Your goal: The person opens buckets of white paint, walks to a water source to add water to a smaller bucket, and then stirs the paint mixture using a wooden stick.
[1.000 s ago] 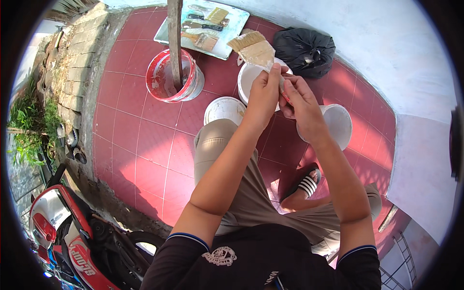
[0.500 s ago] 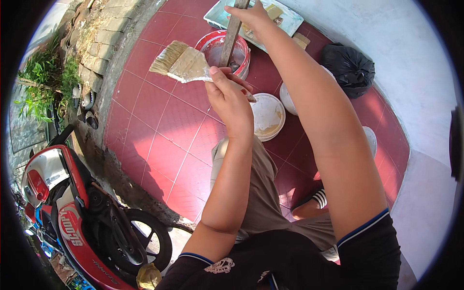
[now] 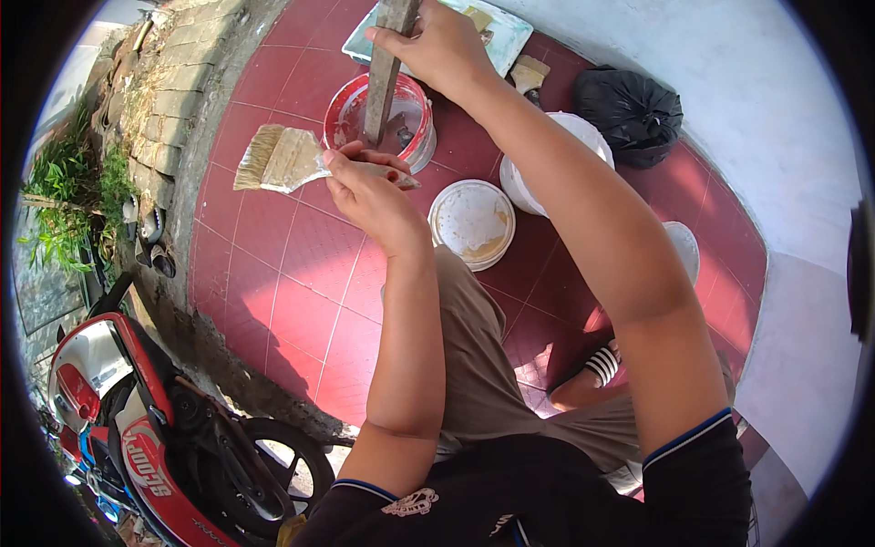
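Observation:
My left hand (image 3: pixel 378 205) is closed round the handle of a wide paintbrush (image 3: pixel 293 157). Its pale bristles point left and are dry-looking, and white paint marks its ferrule. Farther off, my right hand (image 3: pixel 447 46) grips the upper part of a flat wooden stick (image 3: pixel 383 82). The stick slants down over a paint bucket (image 3: pixel 427 137) with a red, paint-smeared rim; whether its lower end touches the contents is hard to see, as my left fingers are close by. Below my right forearm stands a white bucket (image 3: pixel 583 130), and left of it a round, white, stained lid (image 3: pixel 472 223).
A paint-stained tray (image 3: pixel 510 35) lies at the far side, with another brush (image 3: pixel 530 71) beside it. A tied black plastic bag (image 3: pixel 629 114) rests against the white wall (image 3: pixel 756 100). Red tiles (image 3: pixel 305 255) end at a concrete edge; a red scooter (image 3: pixel 150 447) stands beyond, lower left.
The view has shifted, so the scene sits farther left. The paintbrush has moved slightly left and nearer relative to the bucket. Both hands keep their holds.

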Demonstrator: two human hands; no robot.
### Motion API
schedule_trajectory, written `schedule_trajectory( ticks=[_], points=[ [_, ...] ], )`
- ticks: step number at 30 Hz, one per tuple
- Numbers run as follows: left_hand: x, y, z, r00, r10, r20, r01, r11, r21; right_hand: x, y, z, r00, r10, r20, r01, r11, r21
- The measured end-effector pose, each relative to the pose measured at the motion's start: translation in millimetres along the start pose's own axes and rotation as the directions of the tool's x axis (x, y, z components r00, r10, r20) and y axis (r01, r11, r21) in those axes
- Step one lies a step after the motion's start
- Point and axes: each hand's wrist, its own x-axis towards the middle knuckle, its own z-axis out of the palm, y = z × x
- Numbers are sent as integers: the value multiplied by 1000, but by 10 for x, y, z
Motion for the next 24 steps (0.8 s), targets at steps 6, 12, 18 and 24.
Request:
schedule_trajectory(
  ticks=[6,12,18,24],
  points=[
    [-89,-174,214,1000,15,19,-13,997,-78,-79,-158,-820,979,29,-200,-25,999,20],
    [-217,-376,500,999,-15,36,15,1000,-15,-569,-585,-2216,855,316,-411,-167,918,360],
    [-434,-698,849,971,-73,229,76,997,-3,-1740,-1018,-3858,725,289,-625,-256,956,145],
    [-914,-1047,1269,908,-83,411,77,997,30,-3079,-1687,-4602,611,316,-725,-434,900,26]
  ],
)
